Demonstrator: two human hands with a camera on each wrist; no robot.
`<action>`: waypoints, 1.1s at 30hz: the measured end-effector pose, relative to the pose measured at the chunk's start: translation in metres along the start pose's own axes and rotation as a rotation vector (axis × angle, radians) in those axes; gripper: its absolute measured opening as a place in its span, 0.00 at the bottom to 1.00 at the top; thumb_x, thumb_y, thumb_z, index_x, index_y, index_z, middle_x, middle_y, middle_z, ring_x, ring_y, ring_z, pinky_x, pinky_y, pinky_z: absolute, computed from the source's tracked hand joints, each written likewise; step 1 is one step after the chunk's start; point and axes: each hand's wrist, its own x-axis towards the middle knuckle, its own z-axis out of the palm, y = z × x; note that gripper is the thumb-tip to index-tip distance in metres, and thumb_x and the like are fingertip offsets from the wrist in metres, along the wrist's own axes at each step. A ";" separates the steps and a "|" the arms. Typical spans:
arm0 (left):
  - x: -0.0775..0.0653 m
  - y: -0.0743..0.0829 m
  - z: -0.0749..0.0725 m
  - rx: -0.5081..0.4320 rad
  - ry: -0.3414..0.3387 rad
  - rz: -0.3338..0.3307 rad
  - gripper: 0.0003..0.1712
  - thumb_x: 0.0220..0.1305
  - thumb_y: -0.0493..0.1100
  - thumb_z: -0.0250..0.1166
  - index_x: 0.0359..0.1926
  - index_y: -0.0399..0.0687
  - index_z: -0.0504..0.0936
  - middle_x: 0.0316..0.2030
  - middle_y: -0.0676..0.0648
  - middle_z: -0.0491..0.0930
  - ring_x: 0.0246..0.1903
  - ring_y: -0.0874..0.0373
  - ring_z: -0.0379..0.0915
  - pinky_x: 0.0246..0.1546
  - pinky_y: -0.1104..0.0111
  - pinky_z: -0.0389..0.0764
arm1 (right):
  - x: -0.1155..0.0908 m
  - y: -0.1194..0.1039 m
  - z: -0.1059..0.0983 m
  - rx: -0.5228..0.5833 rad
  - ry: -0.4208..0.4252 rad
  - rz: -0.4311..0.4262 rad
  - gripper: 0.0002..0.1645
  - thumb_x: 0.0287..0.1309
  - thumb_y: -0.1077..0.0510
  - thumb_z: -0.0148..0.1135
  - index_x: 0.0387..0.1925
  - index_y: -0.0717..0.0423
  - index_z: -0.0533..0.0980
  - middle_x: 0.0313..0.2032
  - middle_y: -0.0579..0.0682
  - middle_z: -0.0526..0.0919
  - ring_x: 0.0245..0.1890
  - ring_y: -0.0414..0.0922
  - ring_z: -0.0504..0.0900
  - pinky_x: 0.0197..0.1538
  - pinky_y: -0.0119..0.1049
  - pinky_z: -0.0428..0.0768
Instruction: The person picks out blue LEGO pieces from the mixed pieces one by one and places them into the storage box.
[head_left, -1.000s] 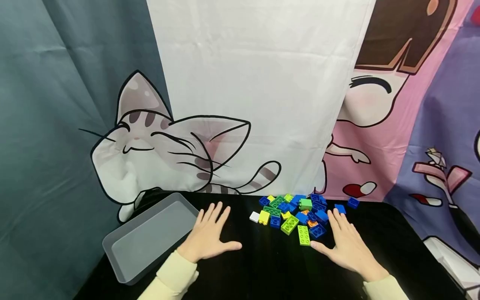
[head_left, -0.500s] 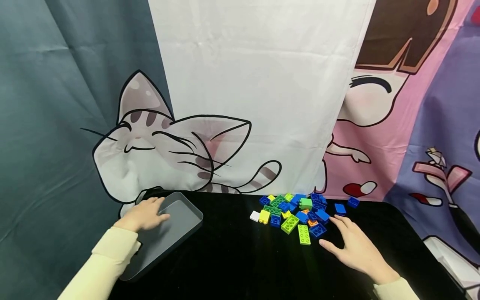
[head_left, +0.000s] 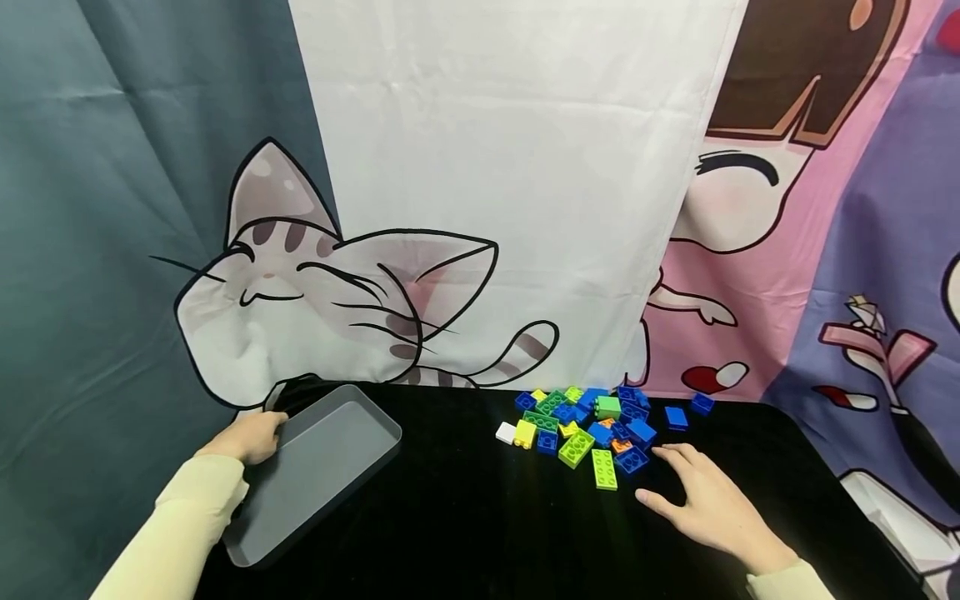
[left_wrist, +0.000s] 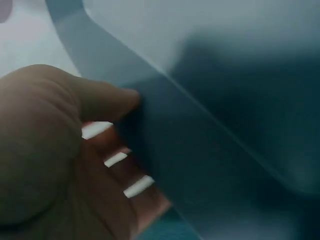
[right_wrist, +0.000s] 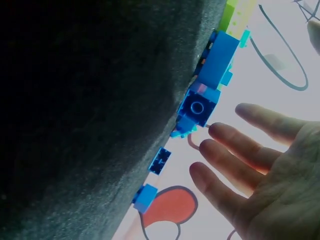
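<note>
A grey rectangular tray [head_left: 318, 475] lies slantwise on the left of the black table. My left hand [head_left: 247, 438] grips the tray's far-left rim. In the left wrist view, the thumb [left_wrist: 107, 102] lies over the inner side of the wall, with the other fingers curled beneath. Bare inside, the tray slopes off to the right there. My right hand [head_left: 712, 508] holds nothing, its fingers spread and relaxed. It hovers to the right of a pile of toy building bricks [head_left: 573, 448]. The right wrist view has blue bricks [right_wrist: 217, 60] beyond those fingertips.
Green, yellow, blue, orange and white bricks make up the pile at the back of the black table [head_left: 465, 517]. Two blue bricks [head_left: 677, 418] lie apart at its right. A printed curtain [head_left: 525, 167] with a cartoon cat hangs right behind the table.
My left hand has gone from beside the tray, across it, to its far-left rim and taken hold there. My right hand has drawn back slightly from the bricks, its fingers more relaxed.
</note>
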 end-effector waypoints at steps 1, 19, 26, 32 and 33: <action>0.000 -0.003 0.001 -0.007 0.001 0.007 0.25 0.64 0.34 0.51 0.61 0.26 0.72 0.52 0.26 0.76 0.40 0.42 0.77 0.39 0.53 0.77 | -0.001 0.000 0.000 0.000 0.001 -0.001 0.50 0.50 0.23 0.58 0.60 0.56 0.76 0.58 0.55 0.77 0.56 0.55 0.76 0.56 0.60 0.74; -0.018 0.059 0.012 -0.182 0.131 0.268 0.06 0.64 0.36 0.59 0.42 0.41 0.77 0.31 0.45 0.78 0.29 0.57 0.75 0.29 0.63 0.76 | 0.005 0.003 0.004 0.012 -0.007 -0.076 0.43 0.52 0.28 0.61 0.59 0.55 0.78 0.55 0.49 0.78 0.55 0.50 0.77 0.57 0.54 0.76; -0.025 0.127 0.032 -0.295 0.173 0.299 0.08 0.63 0.37 0.59 0.30 0.54 0.71 0.20 0.59 0.66 0.20 0.68 0.65 0.21 0.71 0.71 | 0.015 -0.001 0.008 -0.013 -0.018 -0.178 0.35 0.53 0.39 0.68 0.58 0.54 0.79 0.52 0.48 0.78 0.51 0.46 0.78 0.55 0.50 0.78; -0.034 0.175 0.047 -0.376 0.154 0.267 0.11 0.58 0.36 0.60 0.25 0.53 0.67 0.18 0.58 0.65 0.18 0.66 0.63 0.19 0.71 0.68 | 0.025 -0.003 0.013 -0.107 -0.019 -0.241 0.30 0.53 0.46 0.69 0.57 0.53 0.80 0.48 0.48 0.77 0.44 0.43 0.77 0.49 0.45 0.79; -0.036 0.182 0.049 -0.387 0.153 0.268 0.10 0.56 0.36 0.60 0.25 0.53 0.67 0.19 0.58 0.64 0.18 0.66 0.63 0.19 0.71 0.67 | 0.026 -0.002 0.014 -0.120 -0.020 -0.251 0.29 0.53 0.47 0.70 0.57 0.53 0.80 0.48 0.48 0.77 0.43 0.43 0.77 0.48 0.44 0.79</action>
